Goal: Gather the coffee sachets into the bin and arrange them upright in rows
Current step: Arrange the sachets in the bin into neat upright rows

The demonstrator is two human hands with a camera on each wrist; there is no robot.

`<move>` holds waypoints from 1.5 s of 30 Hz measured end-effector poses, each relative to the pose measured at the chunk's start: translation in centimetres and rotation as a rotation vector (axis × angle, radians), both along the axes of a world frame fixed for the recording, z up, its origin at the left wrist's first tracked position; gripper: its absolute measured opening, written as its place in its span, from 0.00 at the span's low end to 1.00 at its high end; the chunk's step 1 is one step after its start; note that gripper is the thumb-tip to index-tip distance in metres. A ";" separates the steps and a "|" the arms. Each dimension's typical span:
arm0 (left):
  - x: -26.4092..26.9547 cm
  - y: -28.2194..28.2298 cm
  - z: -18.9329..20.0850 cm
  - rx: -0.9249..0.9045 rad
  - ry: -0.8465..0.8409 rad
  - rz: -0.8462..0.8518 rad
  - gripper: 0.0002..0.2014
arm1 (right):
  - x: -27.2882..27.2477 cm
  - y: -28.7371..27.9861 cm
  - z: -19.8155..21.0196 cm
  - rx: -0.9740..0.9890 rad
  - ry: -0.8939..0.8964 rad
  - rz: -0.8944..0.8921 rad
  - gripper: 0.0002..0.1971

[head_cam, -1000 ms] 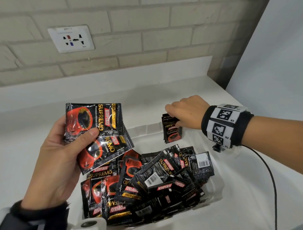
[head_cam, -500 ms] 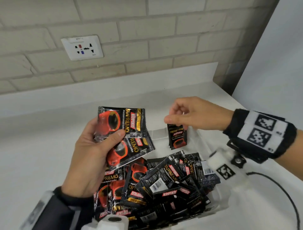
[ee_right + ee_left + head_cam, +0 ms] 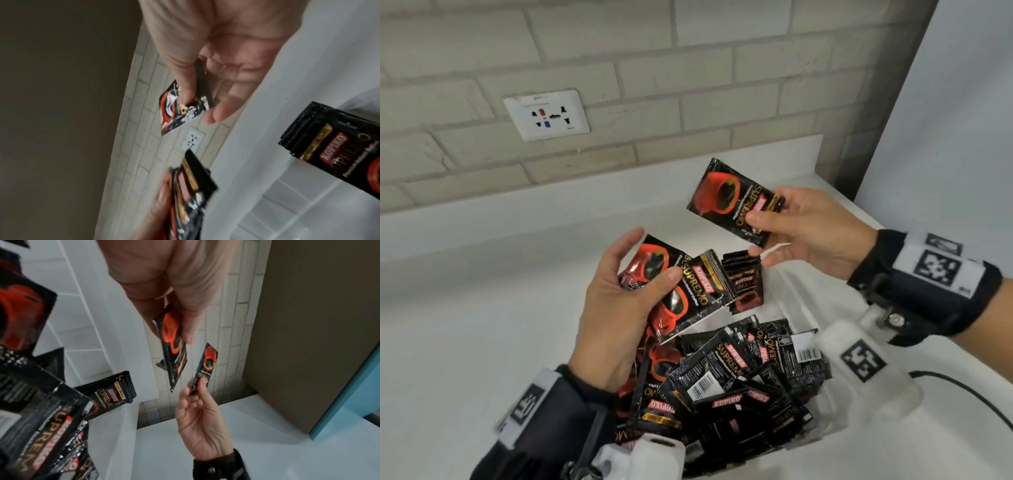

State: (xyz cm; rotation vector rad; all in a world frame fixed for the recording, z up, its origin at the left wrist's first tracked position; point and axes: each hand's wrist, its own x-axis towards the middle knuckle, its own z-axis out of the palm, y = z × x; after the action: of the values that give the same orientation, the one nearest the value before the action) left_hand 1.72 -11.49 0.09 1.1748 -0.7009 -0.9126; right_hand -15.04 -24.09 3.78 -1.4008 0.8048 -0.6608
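While the left hand (image 3: 619, 308) grips spare sachets (image 3: 688, 294), the right hand (image 3: 811, 233) pinches one sachet (image 3: 732, 200), which next needs standing upright beside the row (image 3: 744, 281) in the bin (image 3: 825, 411).

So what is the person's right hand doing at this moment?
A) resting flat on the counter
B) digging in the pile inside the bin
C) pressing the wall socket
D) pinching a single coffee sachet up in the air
D: the right hand pinches one sachet between thumb and fingers, raised above the bin, while the left hand holds other sachets.
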 end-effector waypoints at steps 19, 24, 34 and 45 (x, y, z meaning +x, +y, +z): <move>1.1 -0.3 1.3 -0.063 0.044 0.098 0.09 | 2.8 1.2 -0.6 -0.174 0.318 0.211 0.13; 4.7 0.5 2.2 -0.158 0.037 0.250 0.04 | 4.0 -0.5 1.7 -0.388 0.391 0.209 0.16; 8.7 2.7 1.7 -0.120 -0.052 0.374 0.18 | 9.8 0.0 -0.7 -1.169 1.212 0.553 0.13; 8.6 2.7 0.5 -0.085 0.004 0.279 0.06 | 12.9 -1.4 -3.6 -1.117 1.359 0.655 0.15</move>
State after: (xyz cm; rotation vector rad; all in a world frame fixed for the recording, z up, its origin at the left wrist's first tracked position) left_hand 10.37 -8.78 0.58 1.1604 -0.5502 -0.6449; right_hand -2.10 -25.52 0.13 -3.0331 0.8766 0.6414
